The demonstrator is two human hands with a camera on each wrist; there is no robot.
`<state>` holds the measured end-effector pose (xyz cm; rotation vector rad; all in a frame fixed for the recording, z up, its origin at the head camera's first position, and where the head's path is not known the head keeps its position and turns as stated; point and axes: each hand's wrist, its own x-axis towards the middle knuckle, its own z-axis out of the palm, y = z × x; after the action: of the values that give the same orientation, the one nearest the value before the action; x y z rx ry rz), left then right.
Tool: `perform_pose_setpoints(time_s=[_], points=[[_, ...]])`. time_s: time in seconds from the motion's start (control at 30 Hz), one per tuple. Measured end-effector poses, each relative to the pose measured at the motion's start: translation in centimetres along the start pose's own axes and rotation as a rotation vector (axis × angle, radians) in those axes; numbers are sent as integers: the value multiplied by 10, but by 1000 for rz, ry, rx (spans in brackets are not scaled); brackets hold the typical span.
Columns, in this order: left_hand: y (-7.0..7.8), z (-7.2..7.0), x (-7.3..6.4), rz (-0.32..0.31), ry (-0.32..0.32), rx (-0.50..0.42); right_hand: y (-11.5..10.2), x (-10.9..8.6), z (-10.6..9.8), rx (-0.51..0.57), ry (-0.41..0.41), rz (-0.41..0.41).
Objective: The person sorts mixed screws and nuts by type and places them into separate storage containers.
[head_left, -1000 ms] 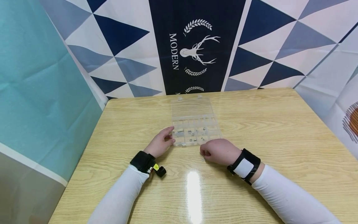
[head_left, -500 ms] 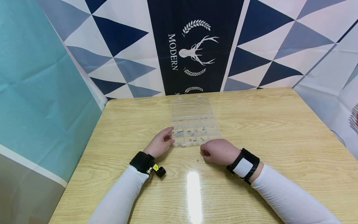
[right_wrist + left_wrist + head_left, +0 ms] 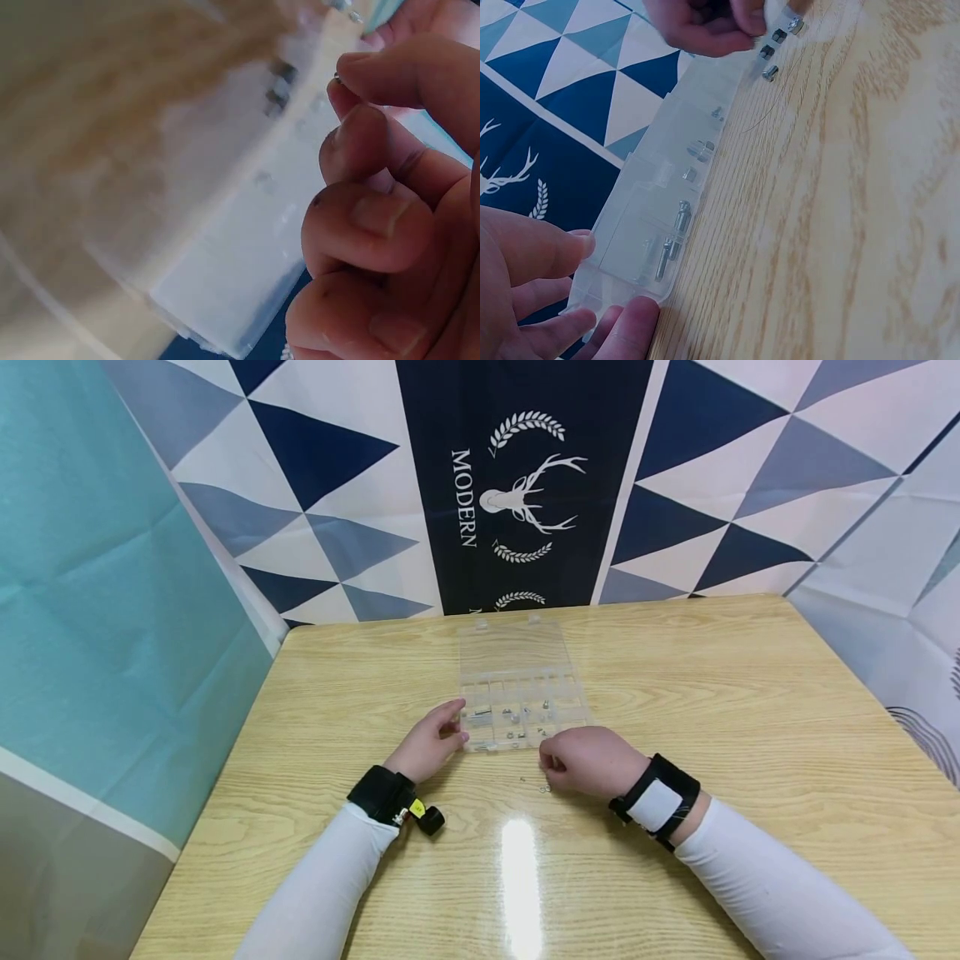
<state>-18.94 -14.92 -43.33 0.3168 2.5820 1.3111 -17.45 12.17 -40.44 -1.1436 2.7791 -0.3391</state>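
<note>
A clear plastic compartment box point(image 3: 527, 727) lies open on the table, with small screws, bolts and nuts in several compartments. My left hand point(image 3: 435, 739) holds the box's left end, thumb and fingers at its edge; long bolts point(image 3: 673, 240) lie inside near the fingertips in the left wrist view. Just in front of the box, my right hand point(image 3: 592, 760) pinches a tiny metal piece point(image 3: 337, 78) between thumb and index finger. Its kind is mostly hidden by the fingertips. Loose nuts point(image 3: 773, 43) and a short screw point(image 3: 770, 73) lie on the tabletop beside that hand.
The box's transparent lid point(image 3: 513, 646) is folded back toward the rear edge of the wooden table point(image 3: 360, 677). A patterned cloth point(image 3: 337, 468) hangs behind the table. A bright light reflection point(image 3: 520, 885) shows on the wood between my forearms.
My right hand has shifted slightly up toward the box, uncovering more of the loose parts. One tiny loose part now lies a little farther left and closer to the box. The left hand stays put.
</note>
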Motion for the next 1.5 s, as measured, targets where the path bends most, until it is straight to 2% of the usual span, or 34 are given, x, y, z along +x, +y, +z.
perform_pose_setpoints(time_s=[0.37,0.57,0.9,1.13,1.33,1.5], points=[[0,-2,-1,-5,-5,-3,15,12,-25,-6,86,75],[1,-1,-2,6,-14,-9,23,23,-34,20,90,125],[1,-2,-1,10,-10,-14,29,31,-24,18,65,162],[-1,-1,-1,3,-16,3,31,29,-20,22,70,170],[-2,0,-1,12,-6,-2,20,25,-23,11,64,160],[-2,0,-1,20,4,-19,7,22,-23,-11,42,120]])
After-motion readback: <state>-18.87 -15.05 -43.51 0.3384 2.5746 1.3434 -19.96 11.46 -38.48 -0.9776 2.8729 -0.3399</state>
